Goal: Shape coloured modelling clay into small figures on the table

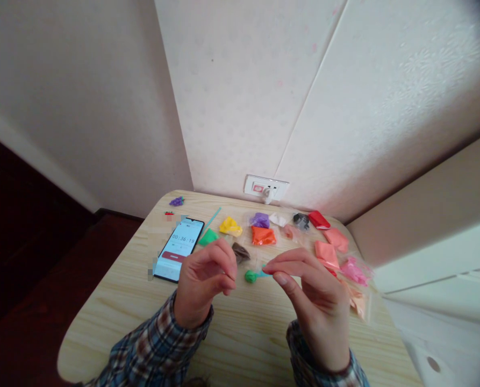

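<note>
My left hand (209,275) is raised over the table with thumb and fingers curled together in a pinch. Whatever is in it, if anything, is hidden or too small to name. To its right, my right hand (314,293) holds thumb and index fingertip close together, also with nothing I can name between them. A small round piece of green clay (250,276), its surface grooved, shows between the two hands. A light blue strip (260,273) runs from beside it toward my right fingertips; whether they touch it I cannot tell.
A phone (182,248) with a running timer lies left. Behind my hands are bags of yellow (230,227), orange (263,235) and brown clay (241,252). Pink and red packets (326,255) lie right. A purple grape figure (177,201) sits back left, near a wall socket (266,188).
</note>
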